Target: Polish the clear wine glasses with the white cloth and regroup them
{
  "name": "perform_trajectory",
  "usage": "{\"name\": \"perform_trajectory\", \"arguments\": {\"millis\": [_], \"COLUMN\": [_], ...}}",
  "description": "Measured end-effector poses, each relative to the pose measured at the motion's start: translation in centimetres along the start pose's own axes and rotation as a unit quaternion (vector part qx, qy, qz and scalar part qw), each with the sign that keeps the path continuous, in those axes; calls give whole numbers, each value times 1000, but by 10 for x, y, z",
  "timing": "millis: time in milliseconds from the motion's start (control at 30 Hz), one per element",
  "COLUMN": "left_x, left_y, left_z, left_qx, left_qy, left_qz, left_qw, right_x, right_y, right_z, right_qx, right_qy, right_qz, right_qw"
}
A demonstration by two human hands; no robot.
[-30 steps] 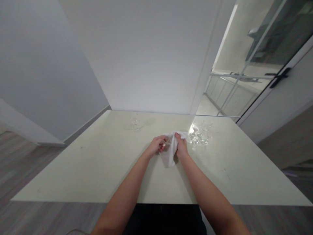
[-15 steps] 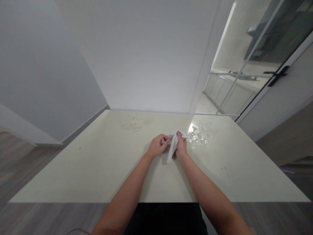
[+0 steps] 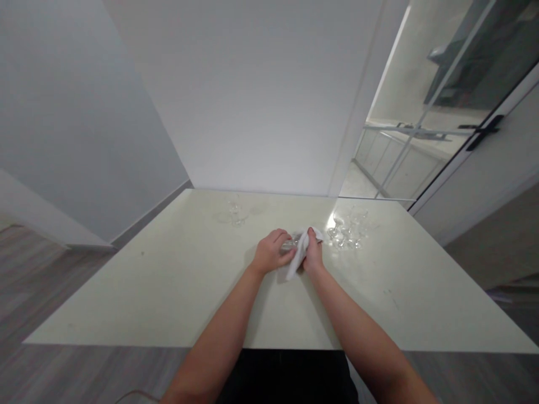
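Note:
Over the middle of the table, my left hand point(image 3: 270, 252) is closed around a clear drinking glass point(image 3: 288, 244), whose side shows between the fingers and the cloth. My right hand point(image 3: 313, 252) grips a white cloth point(image 3: 300, 256), thumb on top, pressing it against the right end of the glass. That end is covered by the cloth, so its shape is hidden. Just right of my right hand stands a cluster of several clear stemmed glasses point(image 3: 346, 231). Farther back on the left, another clear glass item point(image 3: 236, 214) stands alone; its exact outline is faint.
The pale table point(image 3: 177, 292) meets a white wall panel point(image 3: 256, 112) at the back. To the right is a glass-paned door with a black handle point(image 3: 484, 132). Grey wood-look floor point(image 3: 76, 381) shows past the table's front edge, with a thin cable point(image 3: 137, 393) on it.
My left hand has wrapped farther around the glass, and more of the glass's side shows. My right hand stays on the cloth. The camera view has shifted slightly.

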State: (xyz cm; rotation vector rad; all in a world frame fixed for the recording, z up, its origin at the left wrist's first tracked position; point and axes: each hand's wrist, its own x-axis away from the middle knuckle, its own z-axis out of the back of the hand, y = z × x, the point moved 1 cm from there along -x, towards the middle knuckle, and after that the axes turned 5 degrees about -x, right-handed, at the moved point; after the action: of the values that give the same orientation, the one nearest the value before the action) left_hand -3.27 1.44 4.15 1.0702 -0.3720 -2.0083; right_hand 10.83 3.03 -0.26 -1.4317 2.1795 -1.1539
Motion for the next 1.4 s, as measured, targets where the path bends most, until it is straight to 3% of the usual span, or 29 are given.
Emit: {"name": "perform_trajectory", "arguments": {"millis": [67, 133, 233, 300, 367, 533, 633, 700, 800, 900, 967, 1033, 1100, 1167, 1233, 1300, 1400], "left_x": [0, -3, -6, -5, -3, 3, 2, 0, -5, -9, -9, -7, -5, -1, 0, -1, -7], "left_y": [1, -6, -21, -26, -22, 2, 5, 0, -16, -30, -32, -28, -19, -9, -3, -3, -16], "left_z": [-4, -8, -13, -10, -5, 0, -5, -9, -12, -12, -10, -5, -1, -1, -3, -6, -9], "left_qx": [-33, -25, 21, 22, -14, -134, -148, -117, -5, 145, 201, 192, 126, 41, -12, -18, 71], "left_qy": [-14, -3, 13, 23, 39, 19, 30, 58, 83, 38, 22, 68, 120, 119, 86, 81, 116], "left_qz": [-21, 35, 153, 175, 132, -84, -109, -65, 83, 238, 268, 216, 101, -16, -71, -40, 119], "left_qw": [999, 999, 988, 984, 990, 987, 983, 989, 993, 960, 942, 955, 980, 992, 994, 996, 984], "right_x": [1, 4, 11, 14, 15, 7, 6, 8, 15, 22, 23, 20, 15, 9, 5, 5, 11], "right_y": [-2, -6, -12, -14, -12, -2, -6, -11, -17, -19, -18, -16, -15, -14, -15, -17, -21], "right_z": [1, 1, -1, -3, -3, 1, 2, 2, 1, 0, -1, -2, -2, 0, 1, 2, 2], "right_qx": [11, 60, 146, 168, 155, 68, 68, 107, 202, 265, 272, 255, 211, 160, 135, 158, 237], "right_qy": [5, -12, -85, -123, -114, -16, -25, -63, -139, -175, -181, -177, -145, -92, -58, -76, -155], "right_qz": [11, 43, 106, 128, 121, 55, 73, 112, 172, 205, 205, 192, 170, 134, 101, 102, 155], "right_qw": [1000, 997, 980, 970, 974, 996, 995, 986, 954, 926, 923, 931, 952, 974, 984, 979, 947]}}
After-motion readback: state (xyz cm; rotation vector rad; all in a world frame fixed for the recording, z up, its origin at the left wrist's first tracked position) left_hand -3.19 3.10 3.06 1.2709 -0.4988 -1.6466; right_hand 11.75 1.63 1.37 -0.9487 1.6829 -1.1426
